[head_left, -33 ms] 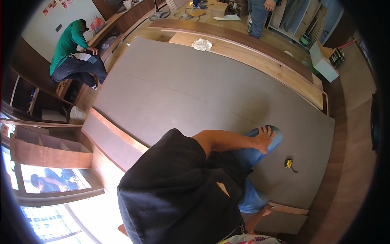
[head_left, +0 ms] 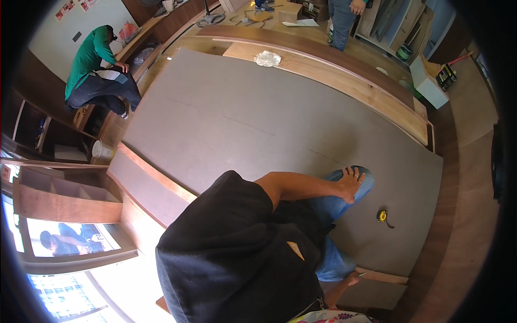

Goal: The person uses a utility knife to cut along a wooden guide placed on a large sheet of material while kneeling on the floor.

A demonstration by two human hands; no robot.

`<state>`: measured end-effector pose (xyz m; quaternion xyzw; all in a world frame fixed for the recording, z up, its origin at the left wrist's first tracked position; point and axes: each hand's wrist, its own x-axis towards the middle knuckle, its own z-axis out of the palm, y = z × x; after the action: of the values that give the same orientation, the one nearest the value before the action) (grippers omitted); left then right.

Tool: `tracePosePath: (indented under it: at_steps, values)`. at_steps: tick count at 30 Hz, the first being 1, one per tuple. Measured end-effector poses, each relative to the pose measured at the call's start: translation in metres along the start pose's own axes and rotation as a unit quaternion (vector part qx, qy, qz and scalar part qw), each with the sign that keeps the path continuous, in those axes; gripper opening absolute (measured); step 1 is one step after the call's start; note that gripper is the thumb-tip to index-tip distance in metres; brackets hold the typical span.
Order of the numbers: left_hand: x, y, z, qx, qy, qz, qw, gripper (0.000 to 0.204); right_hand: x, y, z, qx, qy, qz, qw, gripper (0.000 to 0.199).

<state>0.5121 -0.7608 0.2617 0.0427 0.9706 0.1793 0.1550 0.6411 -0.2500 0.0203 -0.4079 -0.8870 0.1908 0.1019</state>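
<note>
My left hand (head_left: pixel 351 185) lies on my jeans-clad knee (head_left: pixel 368 180), its fingers spread and nothing in them. Lower down, partly behind my other leg, my right hand (head_left: pixel 353 278) is closed on a thin, pale, pointed tool (head_left: pixel 363 274); its exact kind is too small to make out. The tip is by a wooden strip (head_left: pixel 385 276) lying on a large grey-brown board (head_left: pixel 242 129). Faint straight lines run across this board. A yellow and black tape measure (head_left: pixel 382 216) rests on it, right of my knee.
Long wooden planks (head_left: pixel 334 72) border the board's far side, with a crumpled pale bundle (head_left: pixel 267 58) on them. At far left a person in green (head_left: pixel 97 59) bends by a low shelf. Another person's legs (head_left: pixel 340 24) stand at the back. A white bucket (head_left: pixel 102 149) is at left.
</note>
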Motion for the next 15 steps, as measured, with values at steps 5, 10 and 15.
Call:
tracePosePath:
  at_steps: [5, 10, 15]
  values:
    - [0.003, -0.003, 0.003, 0.003, 0.014, -0.006, 1.0, 0.114, -0.023, 0.013, -0.016, 0.041, -0.025, 0.027, 0.998, 0.031]
    - [0.011, -0.01, 0.002, -0.021, -0.014, 0.014, 1.0, 0.108, -0.04, 0.041, -0.035, 0.208, -0.063, 0.078, 0.973, 0.035]
    - [0.019, 0.009, 0.012, 0.132, 0.047, 0.229, 0.963, 0.09, -0.051, 0.053, -0.059, 0.506, -0.054, 0.128, 0.851, 0.038]
